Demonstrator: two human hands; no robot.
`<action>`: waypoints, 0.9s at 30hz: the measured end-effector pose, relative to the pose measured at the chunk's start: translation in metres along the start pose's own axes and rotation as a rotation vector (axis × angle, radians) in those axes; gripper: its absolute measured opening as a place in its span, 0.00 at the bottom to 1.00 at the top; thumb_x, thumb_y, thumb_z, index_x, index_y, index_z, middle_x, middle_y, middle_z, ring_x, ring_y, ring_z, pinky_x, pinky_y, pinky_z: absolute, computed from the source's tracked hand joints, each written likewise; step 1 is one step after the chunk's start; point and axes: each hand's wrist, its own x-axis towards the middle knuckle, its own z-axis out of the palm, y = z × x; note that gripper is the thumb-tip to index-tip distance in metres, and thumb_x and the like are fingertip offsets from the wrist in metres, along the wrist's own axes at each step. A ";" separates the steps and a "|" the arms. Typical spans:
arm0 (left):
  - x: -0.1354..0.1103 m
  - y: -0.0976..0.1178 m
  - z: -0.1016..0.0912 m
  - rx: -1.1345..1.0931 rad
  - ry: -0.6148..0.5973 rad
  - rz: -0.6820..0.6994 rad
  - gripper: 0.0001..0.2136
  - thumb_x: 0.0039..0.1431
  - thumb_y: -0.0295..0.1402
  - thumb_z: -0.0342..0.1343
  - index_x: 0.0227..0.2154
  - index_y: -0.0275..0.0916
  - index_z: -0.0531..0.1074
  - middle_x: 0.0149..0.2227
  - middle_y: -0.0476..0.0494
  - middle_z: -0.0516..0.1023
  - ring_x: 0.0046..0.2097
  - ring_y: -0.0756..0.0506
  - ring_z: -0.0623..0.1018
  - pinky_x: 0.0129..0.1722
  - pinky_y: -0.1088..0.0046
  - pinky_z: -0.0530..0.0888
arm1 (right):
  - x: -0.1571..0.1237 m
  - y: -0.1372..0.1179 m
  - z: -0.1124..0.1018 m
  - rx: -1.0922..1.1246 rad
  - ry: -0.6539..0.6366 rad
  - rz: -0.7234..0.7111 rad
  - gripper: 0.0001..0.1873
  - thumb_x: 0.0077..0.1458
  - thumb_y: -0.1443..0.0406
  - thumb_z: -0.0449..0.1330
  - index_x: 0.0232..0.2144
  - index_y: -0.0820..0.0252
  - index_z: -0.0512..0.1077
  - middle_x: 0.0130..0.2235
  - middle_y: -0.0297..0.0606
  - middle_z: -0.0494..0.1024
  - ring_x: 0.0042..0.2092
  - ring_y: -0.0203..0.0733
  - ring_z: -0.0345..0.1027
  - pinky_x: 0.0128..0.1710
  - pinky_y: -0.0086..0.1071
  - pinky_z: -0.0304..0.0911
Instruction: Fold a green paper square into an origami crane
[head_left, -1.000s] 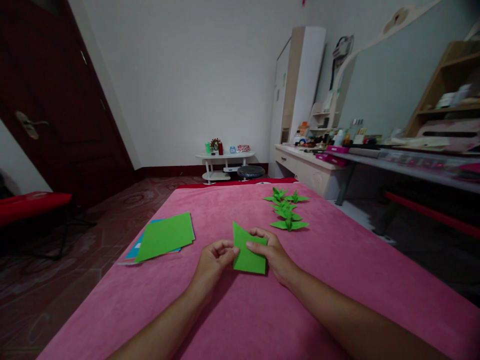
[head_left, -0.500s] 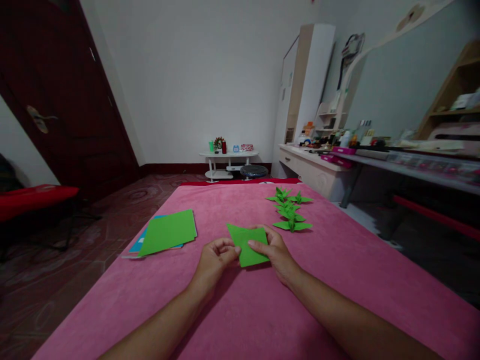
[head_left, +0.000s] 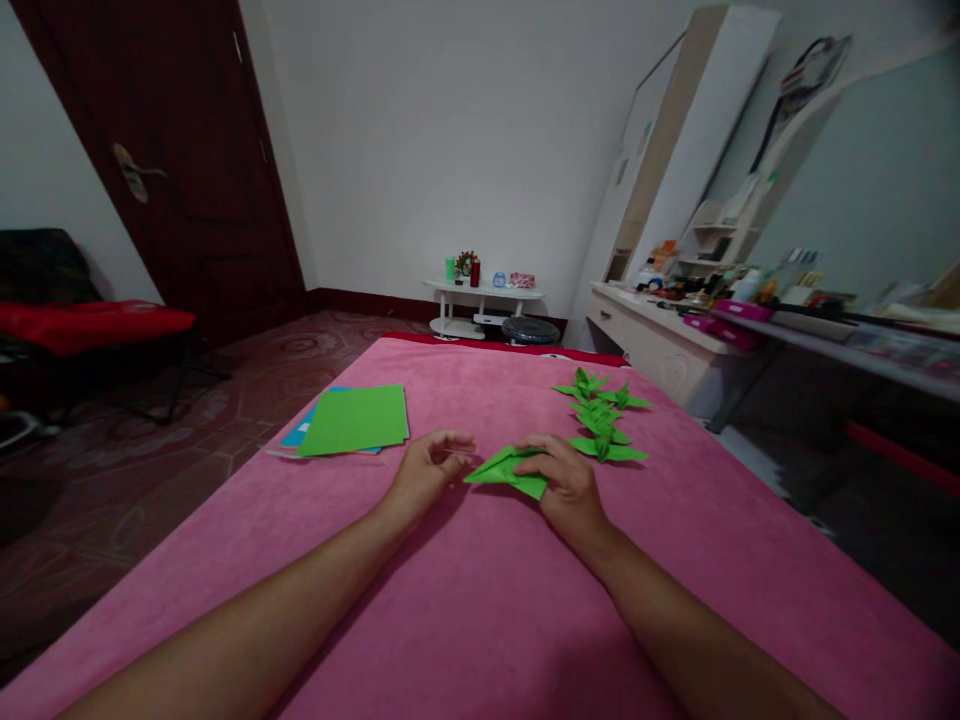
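A folded green sheet of origami paper (head_left: pixel 504 468), its pointed end aimed left, is gripped by my right hand (head_left: pixel 568 485) between thumb and fingers. Just left of that point, my left hand (head_left: pixel 429 470) holds nothing, with its thumb and fingers apart. Beyond my right hand lie several folded green paper cranes (head_left: pixel 604 415), bunched in a column on the pink cloth (head_left: pixel 450 590). To the left of my hands rests a stack of square paper sheets (head_left: pixel 356 418), green on top, with blue and pale edges showing beneath.
Past the cloth's far edge stands a small white table (head_left: pixel 484 290) with a cup, flowers and bottles on it. Along the right runs a white dresser (head_left: pixel 660 318) crowded with small items. A red-seated chair (head_left: pixel 97 325) is at the left, near a dark door (head_left: pixel 180 180).
My left hand has let go of the green paper and moved slightly left. In my right hand the paper has turned and now shows a narrower, pointed folded shape. The camera view has shifted.
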 end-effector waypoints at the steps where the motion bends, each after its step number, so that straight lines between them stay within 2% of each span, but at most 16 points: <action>1: 0.002 -0.001 -0.002 -0.001 -0.028 -0.003 0.13 0.42 0.31 0.64 0.33 0.33 0.73 0.33 0.38 0.79 0.32 0.45 0.78 0.29 0.73 0.69 | -0.001 0.003 0.001 -0.043 -0.065 -0.019 0.06 0.48 0.73 0.61 0.27 0.58 0.75 0.41 0.41 0.75 0.44 0.43 0.68 0.44 0.40 0.61; 4: 0.006 -0.005 -0.007 0.080 -0.098 0.017 0.11 0.44 0.31 0.61 0.32 0.33 0.73 0.30 0.39 0.79 0.32 0.46 0.77 0.32 0.72 0.69 | -0.001 0.002 -0.004 -0.158 -0.348 -0.055 0.14 0.43 0.80 0.56 0.25 0.58 0.75 0.43 0.39 0.75 0.46 0.43 0.66 0.47 0.43 0.57; 6: 0.007 -0.007 -0.009 0.221 -0.160 0.044 0.09 0.47 0.32 0.59 0.31 0.32 0.74 0.28 0.41 0.78 0.29 0.48 0.75 0.30 0.74 0.68 | 0.003 -0.006 -0.015 -0.174 -0.586 -0.053 0.22 0.38 0.81 0.55 0.33 0.56 0.75 0.46 0.38 0.74 0.49 0.45 0.64 0.50 0.43 0.55; 9: 0.008 -0.009 -0.013 0.417 -0.314 0.099 0.09 0.52 0.35 0.54 0.27 0.32 0.74 0.25 0.46 0.75 0.27 0.50 0.71 0.29 0.75 0.66 | 0.015 -0.020 -0.036 -0.138 -0.788 0.005 0.33 0.35 0.80 0.55 0.45 0.53 0.72 0.53 0.39 0.70 0.53 0.47 0.60 0.53 0.43 0.53; 10: 0.008 -0.010 -0.014 0.463 -0.351 0.112 0.10 0.53 0.35 0.53 0.26 0.32 0.74 0.25 0.46 0.74 0.27 0.51 0.71 0.29 0.76 0.66 | 0.019 -0.024 -0.042 -0.104 -0.808 0.031 0.33 0.36 0.79 0.56 0.47 0.53 0.71 0.53 0.39 0.69 0.54 0.47 0.60 0.54 0.42 0.53; 11: 0.008 -0.011 -0.015 0.503 -0.380 0.120 0.11 0.54 0.36 0.52 0.26 0.33 0.74 0.25 0.47 0.74 0.28 0.51 0.71 0.29 0.76 0.66 | 0.022 -0.026 -0.047 -0.068 -0.827 0.063 0.32 0.38 0.77 0.57 0.49 0.53 0.70 0.53 0.39 0.70 0.53 0.46 0.61 0.53 0.40 0.55; 13: 0.008 -0.012 -0.016 0.570 -0.415 0.128 0.12 0.55 0.36 0.52 0.26 0.33 0.74 0.25 0.47 0.74 0.28 0.50 0.71 0.29 0.76 0.66 | 0.027 -0.027 -0.049 -0.020 -0.740 0.136 0.24 0.44 0.74 0.59 0.45 0.55 0.72 0.48 0.39 0.73 0.49 0.45 0.65 0.49 0.37 0.58; 15: 0.007 -0.012 -0.016 0.629 -0.428 0.158 0.11 0.55 0.36 0.53 0.28 0.33 0.75 0.26 0.47 0.74 0.29 0.50 0.71 0.30 0.76 0.66 | 0.027 -0.023 -0.043 -0.016 -0.610 0.175 0.15 0.49 0.72 0.57 0.39 0.57 0.74 0.42 0.39 0.75 0.43 0.43 0.68 0.45 0.36 0.60; 17: 0.006 -0.011 -0.016 0.678 -0.422 0.206 0.10 0.54 0.35 0.54 0.29 0.34 0.76 0.29 0.45 0.75 0.31 0.50 0.72 0.31 0.76 0.67 | 0.023 -0.017 -0.032 -0.039 -0.536 0.188 0.10 0.49 0.71 0.59 0.36 0.58 0.75 0.37 0.38 0.76 0.41 0.42 0.68 0.43 0.35 0.60; 23: 0.006 -0.015 -0.017 0.804 -0.432 0.286 0.07 0.46 0.34 0.61 0.30 0.37 0.77 0.32 0.45 0.75 0.33 0.50 0.73 0.33 0.76 0.68 | 0.001 -0.001 -0.004 -0.063 -0.532 0.244 0.16 0.42 0.67 0.68 0.37 0.56 0.75 0.35 0.35 0.74 0.38 0.40 0.66 0.39 0.33 0.59; 27: 0.008 -0.017 -0.018 0.832 -0.444 0.295 0.04 0.48 0.30 0.59 0.27 0.37 0.77 0.30 0.46 0.74 0.32 0.50 0.73 0.33 0.76 0.68 | -0.005 0.004 0.001 -0.035 -0.547 0.288 0.10 0.43 0.69 0.67 0.31 0.57 0.74 0.34 0.34 0.73 0.38 0.39 0.65 0.38 0.31 0.58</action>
